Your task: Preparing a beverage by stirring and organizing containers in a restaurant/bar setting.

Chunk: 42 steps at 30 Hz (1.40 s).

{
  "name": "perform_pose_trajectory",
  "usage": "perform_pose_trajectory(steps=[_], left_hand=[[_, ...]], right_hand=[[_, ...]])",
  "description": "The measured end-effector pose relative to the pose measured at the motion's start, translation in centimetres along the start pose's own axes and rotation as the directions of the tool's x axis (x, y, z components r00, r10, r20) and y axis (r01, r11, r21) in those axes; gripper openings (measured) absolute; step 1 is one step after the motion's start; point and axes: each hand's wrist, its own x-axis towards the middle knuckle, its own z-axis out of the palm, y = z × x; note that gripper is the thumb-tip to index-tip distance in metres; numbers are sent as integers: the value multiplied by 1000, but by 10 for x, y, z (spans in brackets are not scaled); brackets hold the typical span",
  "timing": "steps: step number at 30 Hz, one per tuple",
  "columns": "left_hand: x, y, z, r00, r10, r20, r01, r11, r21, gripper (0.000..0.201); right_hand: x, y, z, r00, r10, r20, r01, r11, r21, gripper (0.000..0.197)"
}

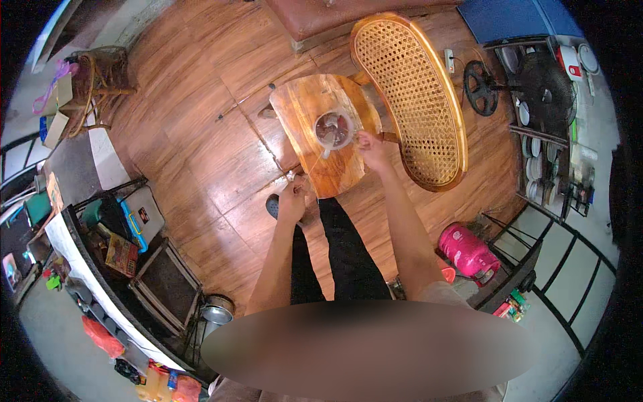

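Forearms nearest, extended toward chair. Jug mouth-up on chair. Right hand over chair, fingers curled just beside jug; left hand bunched off chair's near-left corner. Both grips: cannot tell. Judgement: steady jug, small gentle right-hand movements.

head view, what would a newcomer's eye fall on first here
Probably the chair in the upper middle, its woven back curving to the right of its wooden seat. Next, the clear container on that seat, with the right hand close beside it. Then the bright pink gas cylinder at lower right.
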Motion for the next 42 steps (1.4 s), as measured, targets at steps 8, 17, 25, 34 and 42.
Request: perform_pose_trajectory(steps=[8, 17, 25, 34, 42], left_hand=[[-2, -1, -3, 996, -49, 76, 54, 996, -65, 22], [-9, 34, -8, 986, -151, 68, 154, 987, -35, 21], [-20, 58, 18, 993, 8, -117, -24, 990, -139, 21], [-37, 89, 41, 995, -22, -93, -6, 957, -290, 22], [-38, 103, 41, 968, -64, -244, 5, 972, -236, 29]], right_hand=[[10, -5, 51, 995, -66, -72, 81, 972, 223, 41], [-38, -17, 22, 978, -16, -206, 46, 989, 139, 16], [-96, -104, -13, 986, 121, 113, -166, 746, 645, 16], [-117, -115, 14, 796, 431, 426, -599, 663, 449, 19], [-113, -144, 14, 745, 443, 498, -639, 687, 345, 16]])
